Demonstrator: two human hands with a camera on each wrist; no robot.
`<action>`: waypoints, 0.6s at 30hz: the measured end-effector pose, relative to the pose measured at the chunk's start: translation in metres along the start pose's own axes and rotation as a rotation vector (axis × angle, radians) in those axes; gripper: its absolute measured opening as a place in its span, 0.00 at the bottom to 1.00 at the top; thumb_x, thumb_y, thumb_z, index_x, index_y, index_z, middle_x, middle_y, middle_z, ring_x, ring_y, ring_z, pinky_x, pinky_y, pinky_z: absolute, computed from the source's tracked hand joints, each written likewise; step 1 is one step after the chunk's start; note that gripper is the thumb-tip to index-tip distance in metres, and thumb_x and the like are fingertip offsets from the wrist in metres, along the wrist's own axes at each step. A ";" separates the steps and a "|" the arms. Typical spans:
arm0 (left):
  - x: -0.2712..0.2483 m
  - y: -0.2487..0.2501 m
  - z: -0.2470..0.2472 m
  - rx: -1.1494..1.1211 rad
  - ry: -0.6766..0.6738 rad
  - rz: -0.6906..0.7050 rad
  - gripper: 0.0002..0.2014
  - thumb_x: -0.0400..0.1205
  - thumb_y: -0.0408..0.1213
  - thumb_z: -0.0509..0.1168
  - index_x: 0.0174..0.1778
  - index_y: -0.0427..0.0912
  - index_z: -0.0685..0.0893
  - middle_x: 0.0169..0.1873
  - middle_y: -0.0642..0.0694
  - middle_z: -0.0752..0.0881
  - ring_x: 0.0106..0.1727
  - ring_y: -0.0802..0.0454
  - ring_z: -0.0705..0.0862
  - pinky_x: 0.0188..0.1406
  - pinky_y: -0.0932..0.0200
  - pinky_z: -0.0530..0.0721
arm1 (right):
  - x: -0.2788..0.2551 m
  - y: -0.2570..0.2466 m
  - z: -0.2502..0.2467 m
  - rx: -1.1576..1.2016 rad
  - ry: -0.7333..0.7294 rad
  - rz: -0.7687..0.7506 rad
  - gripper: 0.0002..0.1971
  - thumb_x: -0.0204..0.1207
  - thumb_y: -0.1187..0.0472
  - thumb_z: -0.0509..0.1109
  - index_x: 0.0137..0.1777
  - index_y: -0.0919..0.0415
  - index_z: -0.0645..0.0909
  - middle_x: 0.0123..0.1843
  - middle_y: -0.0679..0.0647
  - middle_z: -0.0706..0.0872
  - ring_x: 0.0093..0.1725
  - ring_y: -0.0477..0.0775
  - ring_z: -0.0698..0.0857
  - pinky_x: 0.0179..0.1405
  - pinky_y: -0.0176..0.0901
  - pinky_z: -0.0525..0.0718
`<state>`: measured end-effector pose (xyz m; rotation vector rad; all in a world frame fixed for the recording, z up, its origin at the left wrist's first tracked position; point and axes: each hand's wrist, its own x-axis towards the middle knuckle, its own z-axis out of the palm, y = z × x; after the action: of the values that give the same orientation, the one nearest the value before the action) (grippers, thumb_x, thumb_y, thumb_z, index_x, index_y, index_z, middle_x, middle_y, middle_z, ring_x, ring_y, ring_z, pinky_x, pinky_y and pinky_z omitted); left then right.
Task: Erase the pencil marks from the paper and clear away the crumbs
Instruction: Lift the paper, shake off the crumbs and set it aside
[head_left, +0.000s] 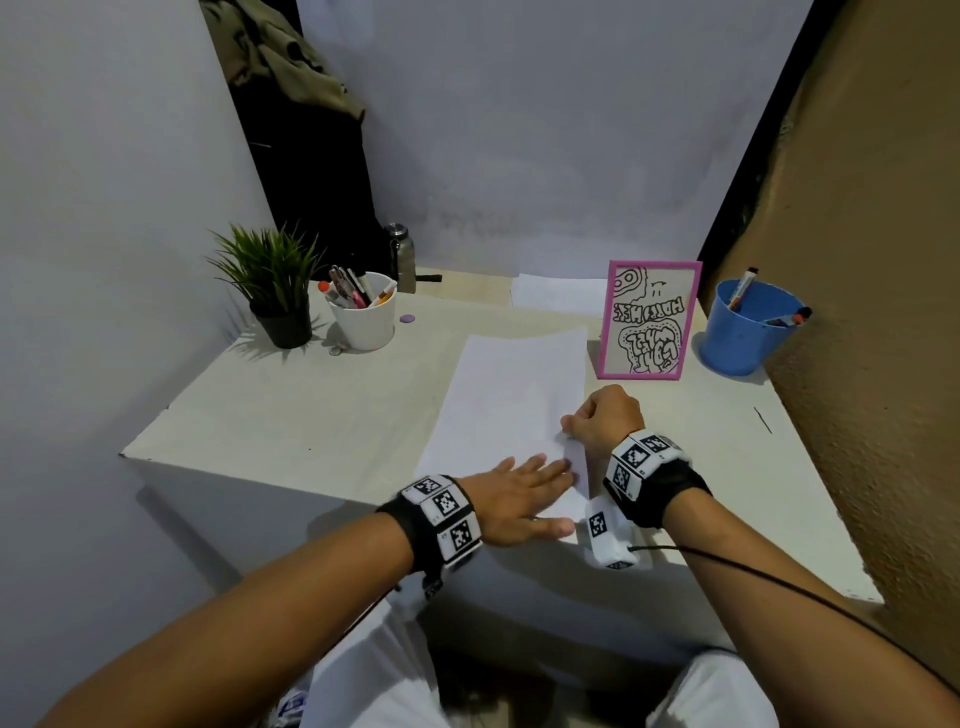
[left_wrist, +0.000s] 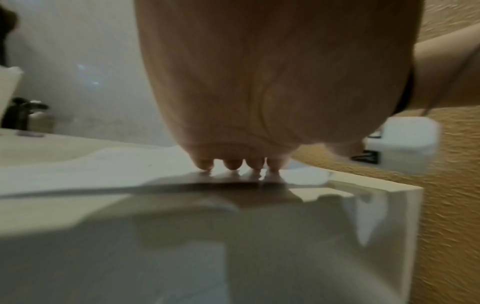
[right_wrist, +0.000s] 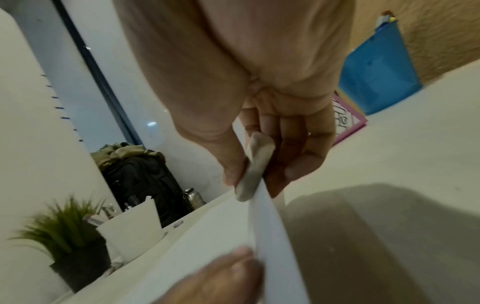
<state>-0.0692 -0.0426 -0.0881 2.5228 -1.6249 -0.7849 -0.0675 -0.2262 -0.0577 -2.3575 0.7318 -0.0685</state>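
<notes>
Erasing seems mostly finished: paper at frame centre is looking blank, though blurrily, left hand pressing it flat-fingered, right hand pinching eraser and lifted edge, crumb-clearing remaining.

paper on desk, frame behind

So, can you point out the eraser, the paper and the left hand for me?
eraser (right_wrist: 255, 164): right wrist view, its grey side face.
paper (head_left: 511, 395): head view, the bare middle.
left hand (head_left: 511, 493): head view, the back of it.
</notes>
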 end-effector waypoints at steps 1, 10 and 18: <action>0.002 -0.009 0.001 -0.011 -0.005 -0.064 0.39 0.84 0.67 0.40 0.86 0.50 0.37 0.85 0.49 0.35 0.85 0.48 0.36 0.82 0.41 0.36 | 0.000 -0.002 -0.001 -0.017 0.007 -0.039 0.10 0.71 0.59 0.79 0.41 0.67 0.87 0.44 0.61 0.91 0.46 0.60 0.89 0.45 0.44 0.84; -0.018 -0.080 -0.036 -0.339 0.378 -0.583 0.44 0.85 0.62 0.50 0.85 0.35 0.38 0.85 0.35 0.40 0.86 0.40 0.43 0.83 0.42 0.44 | -0.013 -0.042 -0.037 -0.095 0.175 -0.608 0.07 0.77 0.60 0.75 0.45 0.64 0.84 0.40 0.56 0.88 0.43 0.57 0.85 0.45 0.49 0.86; -0.007 -0.109 -0.097 -1.300 1.002 -0.358 0.45 0.79 0.41 0.74 0.85 0.39 0.52 0.81 0.36 0.66 0.80 0.43 0.68 0.78 0.47 0.68 | -0.009 -0.048 -0.073 0.005 0.502 -1.084 0.07 0.75 0.64 0.77 0.44 0.68 0.85 0.39 0.55 0.89 0.37 0.47 0.85 0.41 0.30 0.84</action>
<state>0.0626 -0.0098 -0.0335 1.6355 -0.1486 -0.2537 -0.0682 -0.2338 0.0295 -2.4689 -0.4225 -1.1305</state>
